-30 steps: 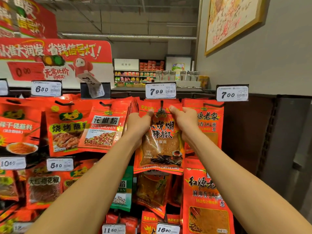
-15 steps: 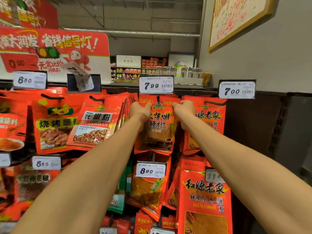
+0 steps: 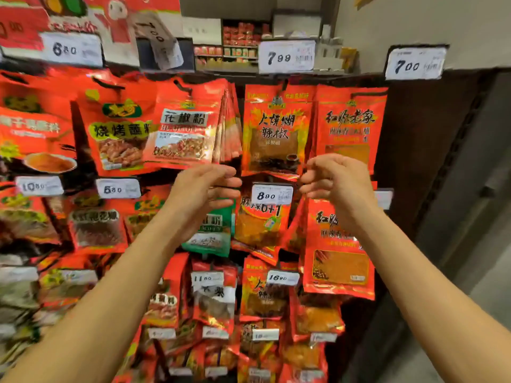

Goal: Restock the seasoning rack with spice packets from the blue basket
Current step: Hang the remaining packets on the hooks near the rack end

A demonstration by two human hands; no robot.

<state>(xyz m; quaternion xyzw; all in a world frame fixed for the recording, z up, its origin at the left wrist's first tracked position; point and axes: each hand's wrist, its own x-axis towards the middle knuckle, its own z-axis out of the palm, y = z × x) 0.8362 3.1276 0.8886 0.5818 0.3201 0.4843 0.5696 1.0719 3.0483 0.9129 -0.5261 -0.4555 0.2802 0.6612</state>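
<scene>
Supermarket aisle w/ grey wall on the right; the seasoning rack (image 3: 276, 78) fills most of the view, pegs crowded w/ red spice packets and white price tags. Blue basket isn't in view. Chili powder packet (image 3: 275, 131) hangs on the peg under the 7.99 tag (image 3: 286, 56), between the peppercorn powder packets (image 3: 188, 125) and the red mala packet (image 3: 349, 125). Both hands sit just below that chili packet, apart from it. Left hand (image 3: 206, 189) grip loose, fingers relaxed, nothing in it; right hand (image 3: 336, 181) grip loosely curled, also holding nothing. Looks like the hang step is done for this one. To do it well: check the hole sits fully on the peg, packet faces front, hangs straight under its tag, doesn't snag the 8.90 tag (image 3: 272, 194) below. Next packet prob. needs a reach down to the basket.
</scene>
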